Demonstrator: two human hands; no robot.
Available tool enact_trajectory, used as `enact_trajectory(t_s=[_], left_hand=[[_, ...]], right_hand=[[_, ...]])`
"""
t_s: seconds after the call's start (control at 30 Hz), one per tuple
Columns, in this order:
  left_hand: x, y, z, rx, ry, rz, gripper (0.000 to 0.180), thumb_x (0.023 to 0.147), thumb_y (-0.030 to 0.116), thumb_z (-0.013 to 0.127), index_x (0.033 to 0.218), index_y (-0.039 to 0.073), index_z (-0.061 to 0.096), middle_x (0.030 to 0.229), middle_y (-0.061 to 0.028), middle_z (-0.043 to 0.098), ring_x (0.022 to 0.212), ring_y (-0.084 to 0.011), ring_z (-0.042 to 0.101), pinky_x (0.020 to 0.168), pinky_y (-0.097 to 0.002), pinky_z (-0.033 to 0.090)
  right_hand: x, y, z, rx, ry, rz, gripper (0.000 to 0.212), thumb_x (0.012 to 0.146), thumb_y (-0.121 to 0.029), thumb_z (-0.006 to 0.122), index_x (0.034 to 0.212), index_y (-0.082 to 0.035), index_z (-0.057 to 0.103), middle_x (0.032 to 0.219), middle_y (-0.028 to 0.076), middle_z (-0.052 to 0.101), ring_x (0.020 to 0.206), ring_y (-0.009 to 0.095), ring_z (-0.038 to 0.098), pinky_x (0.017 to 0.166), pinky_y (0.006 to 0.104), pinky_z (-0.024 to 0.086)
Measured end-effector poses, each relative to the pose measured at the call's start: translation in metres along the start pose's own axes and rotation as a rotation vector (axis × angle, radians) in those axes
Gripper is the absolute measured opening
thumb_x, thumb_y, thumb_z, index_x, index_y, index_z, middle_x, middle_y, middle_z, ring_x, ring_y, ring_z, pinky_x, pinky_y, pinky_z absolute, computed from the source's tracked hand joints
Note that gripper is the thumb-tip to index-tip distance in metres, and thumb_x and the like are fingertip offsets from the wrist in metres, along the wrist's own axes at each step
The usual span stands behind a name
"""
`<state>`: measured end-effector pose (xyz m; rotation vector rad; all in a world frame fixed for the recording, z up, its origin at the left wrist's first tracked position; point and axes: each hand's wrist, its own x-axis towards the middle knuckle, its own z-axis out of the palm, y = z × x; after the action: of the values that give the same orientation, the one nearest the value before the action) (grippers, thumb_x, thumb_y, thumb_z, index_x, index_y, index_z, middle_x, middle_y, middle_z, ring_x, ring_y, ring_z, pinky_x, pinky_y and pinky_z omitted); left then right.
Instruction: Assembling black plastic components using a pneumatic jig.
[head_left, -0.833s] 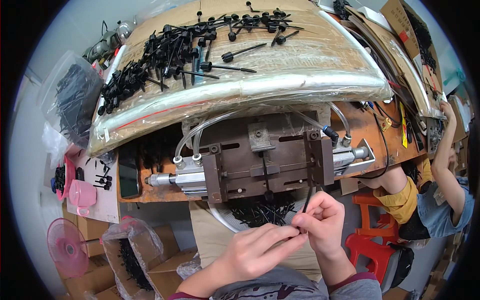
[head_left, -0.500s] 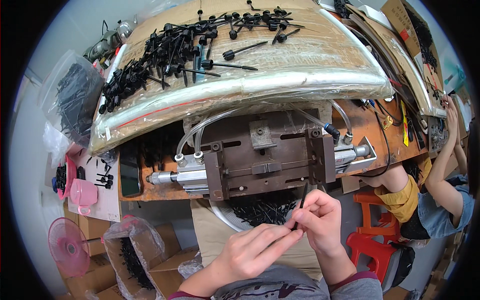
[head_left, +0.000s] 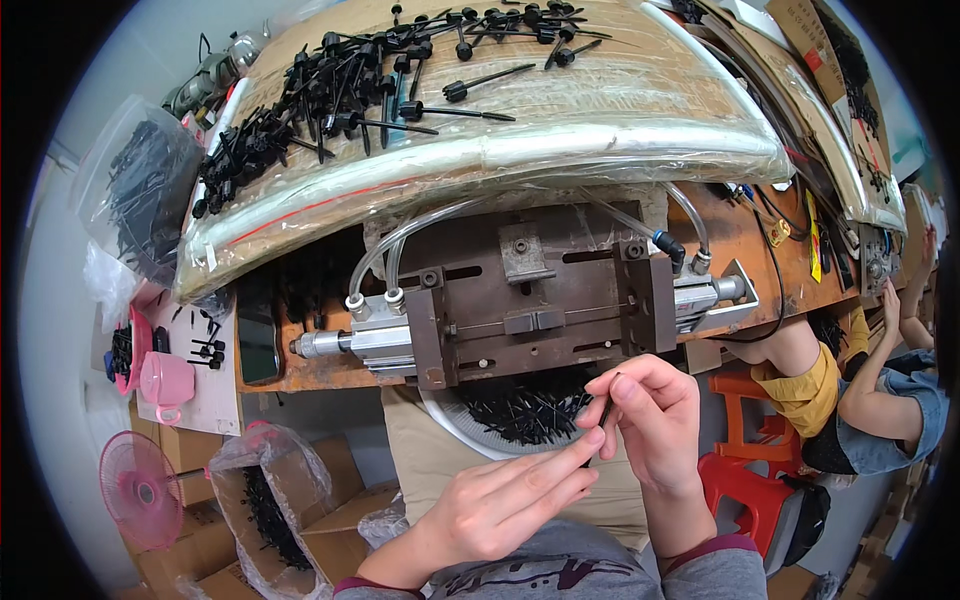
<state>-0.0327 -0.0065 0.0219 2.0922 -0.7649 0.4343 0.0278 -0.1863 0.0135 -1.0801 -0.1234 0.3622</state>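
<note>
In front of the machine, my right hand [head_left: 655,425] pinches a thin black plastic stick [head_left: 606,412] between thumb and fingers. My left hand [head_left: 505,502] meets it from the left, its fingers pressed together at the stick's lower end, which they partly hide. Beneath my hands, a white basket [head_left: 436,412] holds many loose black sticks [head_left: 525,408]. Just beyond stands a brown metal fixture [head_left: 490,352] with a small clamp block [head_left: 533,321] at its middle and a silver air cylinder [head_left: 382,345] on its left side.
A plastic-wrapped cardboard board [head_left: 600,110] above the fixture carries piled black stemmed parts [head_left: 340,85]. Left are a phone [head_left: 260,345], a pink cup [head_left: 166,380], a pink fan [head_left: 141,490] and a lined carton [head_left: 305,470]. Rightward, another person [head_left: 890,400] works near red stools [head_left: 735,490].
The black stick has dropped lower into my right fingers, with less of it sticking up. My left fingers have straightened somewhat. The view has shifted slightly; the co-worker's hands have moved.
</note>
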Motion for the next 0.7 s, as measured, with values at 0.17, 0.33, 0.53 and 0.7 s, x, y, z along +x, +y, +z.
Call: enact_trajectory(t_s=[0.17, 0.33, 0.53, 0.7], left_hand=[[-0.0039, -0.0010, 0.0028, -0.020, 0.010, 0.007, 0.025, 0.076, 0.004, 0.075, 0.096, -0.008, 0.068, 0.119, -0.0192, 0.065, 0.093, -0.0231, 0.071, 0.076, -0.0310, 0.060], [-0.0069, -0.0015, 0.0035, -0.015, 0.010, 0.009, 0.026, 0.075, 0.003, 0.075, 0.097, -0.008, 0.068, 0.120, -0.0195, 0.065, 0.092, -0.0230, 0.071, 0.075, -0.0305, 0.060], [-0.0053, -0.0023, 0.0041, -0.030, 0.015, 0.005, 0.026, 0.075, 0.003, 0.075, 0.096, -0.009, 0.067, 0.120, -0.0199, 0.065, 0.089, -0.0234, 0.071, 0.072, -0.0304, 0.059], [-0.0038, -0.0053, 0.0035, 0.004, 0.031, -0.039, 0.026, 0.073, 0.001, 0.076, 0.095, -0.007, 0.068, 0.119, -0.0188, 0.065, 0.089, -0.0260, 0.070, 0.072, -0.0317, 0.059]], right_hand=[[-0.0051, 0.0039, 0.0012, -0.006, 0.020, -0.040, 0.018, 0.099, -0.011, 0.055, 0.099, 0.006, 0.063, 0.082, 0.019, 0.069, 0.055, 0.014, 0.064, 0.050, 0.0231, 0.050], [-0.0071, 0.0054, 0.0025, 0.001, 0.015, -0.054, 0.018, 0.099, -0.010, 0.055, 0.099, 0.006, 0.061, 0.082, 0.019, 0.069, 0.054, 0.015, 0.064, 0.051, 0.0237, 0.051], [-0.0062, 0.0047, 0.0014, 0.008, 0.011, -0.032, 0.016, 0.098, -0.009, 0.055, 0.099, 0.005, 0.062, 0.082, 0.018, 0.070, 0.055, 0.014, 0.064, 0.051, 0.0232, 0.051], [-0.0073, 0.0076, 0.0050, -0.041, 0.032, 0.064, 0.014, 0.095, -0.005, 0.060, 0.105, 0.005, 0.063, 0.086, 0.012, 0.071, 0.064, 0.009, 0.063, 0.055, 0.0204, 0.050]])
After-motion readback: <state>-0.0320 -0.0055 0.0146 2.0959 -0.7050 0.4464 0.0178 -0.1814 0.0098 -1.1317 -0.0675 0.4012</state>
